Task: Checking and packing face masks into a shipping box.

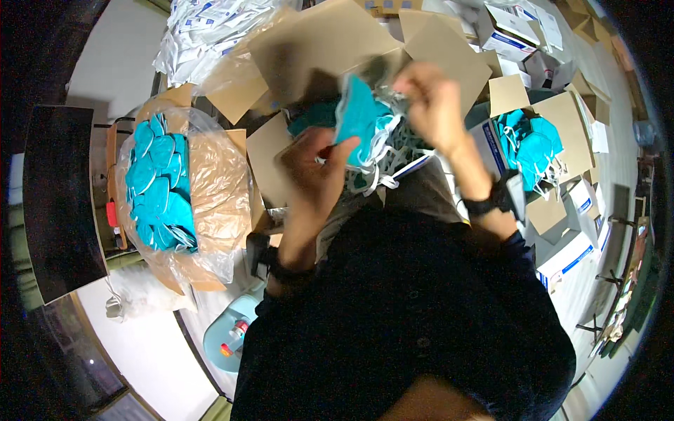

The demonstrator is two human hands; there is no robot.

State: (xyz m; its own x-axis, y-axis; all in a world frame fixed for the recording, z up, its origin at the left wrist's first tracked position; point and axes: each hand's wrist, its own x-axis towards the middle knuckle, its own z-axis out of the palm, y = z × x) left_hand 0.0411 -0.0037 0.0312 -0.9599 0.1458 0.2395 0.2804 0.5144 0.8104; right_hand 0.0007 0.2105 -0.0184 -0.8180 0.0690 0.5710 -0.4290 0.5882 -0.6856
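Observation:
My left hand (314, 163) is closed on a teal face mask (357, 116), its thumb pressed against the mask's side. White straps (382, 168) dangle under the mask, over a cardboard box (316, 49) with flaps spread wide. More teal masks (312, 116) lie inside that box, partly hidden by the held one. To the right of the mask, raised higher, is my right hand (432, 105). Its fingers look curled, but motion blur hides whether a strap is between them.
At the left, a plastic-lined box (221, 189) holds several stacked teal masks (158, 182). On the right, another box (576, 140) contains teal masks (530, 144). White cartons (565, 249) stand nearby. White packets (217, 31) are heaped behind. A light-blue stool (228, 333) carries a bottle (239, 331).

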